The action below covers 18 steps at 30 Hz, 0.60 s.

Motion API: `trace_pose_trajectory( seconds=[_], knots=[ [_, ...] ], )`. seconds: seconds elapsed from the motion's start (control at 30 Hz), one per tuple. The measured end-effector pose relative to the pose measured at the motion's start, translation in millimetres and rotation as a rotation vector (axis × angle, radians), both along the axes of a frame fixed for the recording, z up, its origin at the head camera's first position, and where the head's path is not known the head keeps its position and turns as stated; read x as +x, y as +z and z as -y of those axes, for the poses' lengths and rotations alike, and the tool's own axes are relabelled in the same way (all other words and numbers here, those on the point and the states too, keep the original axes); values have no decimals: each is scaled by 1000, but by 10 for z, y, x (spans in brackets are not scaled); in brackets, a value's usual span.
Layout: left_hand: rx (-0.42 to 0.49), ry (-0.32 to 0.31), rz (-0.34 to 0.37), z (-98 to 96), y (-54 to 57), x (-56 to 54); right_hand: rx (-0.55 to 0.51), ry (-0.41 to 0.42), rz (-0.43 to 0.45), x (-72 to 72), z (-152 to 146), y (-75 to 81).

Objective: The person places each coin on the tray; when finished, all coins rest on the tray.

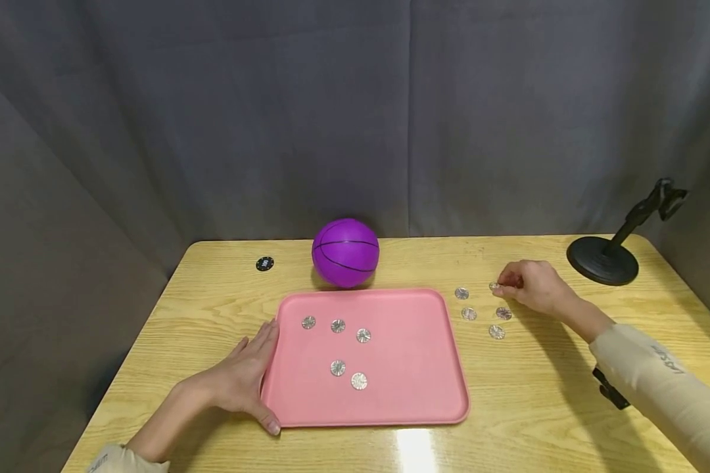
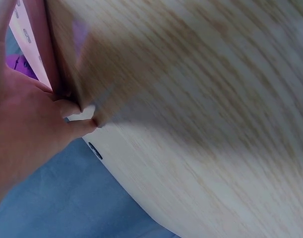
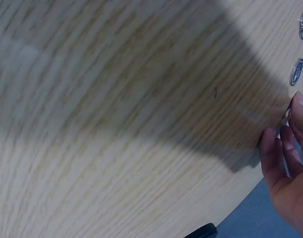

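My left hand lies along the left side of a pink tray, fingers spread and straight, thumb at its near-left corner. Several silver coins lie flat and apart in the tray. To the right of it, my right hand pinches a silver coin between thumb and fingertips, just at the tabletop. The right wrist view shows that coin tilted on edge and partly covered by the fingers. Several more coins lie on the wood close by.
A purple ball stands behind the tray. At the back left lies a black chip. A black stand with a tilted arm occupies the back right corner. Near the right sleeve is a small black object. Grey curtains hang behind the table.
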<state>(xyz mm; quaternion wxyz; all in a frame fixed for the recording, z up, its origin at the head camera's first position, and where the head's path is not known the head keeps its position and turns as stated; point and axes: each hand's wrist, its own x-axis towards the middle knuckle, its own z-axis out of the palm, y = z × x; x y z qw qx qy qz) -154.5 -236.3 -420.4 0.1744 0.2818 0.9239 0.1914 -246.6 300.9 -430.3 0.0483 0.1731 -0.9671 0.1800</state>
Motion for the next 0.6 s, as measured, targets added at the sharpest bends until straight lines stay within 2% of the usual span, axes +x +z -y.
trace_pose_trajectory(
  seconds=[0.17, 0.3, 0.4, 0.6],
  knots=[
    [2, 1, 7, 0, -7, -4, -7, 15, 36, -24, -4, 4],
    [-2, 1, 4, -2, -15, -2, 11, 62, 66, -62, 16, 42],
    [-4, 2, 3, -3, -11, -1, 39, 105, 58, -93, 34, 70],
    [-4, 3, -2, 5, 13, -7, 74, 137, 88, -162, 63, 118]
  ],
)
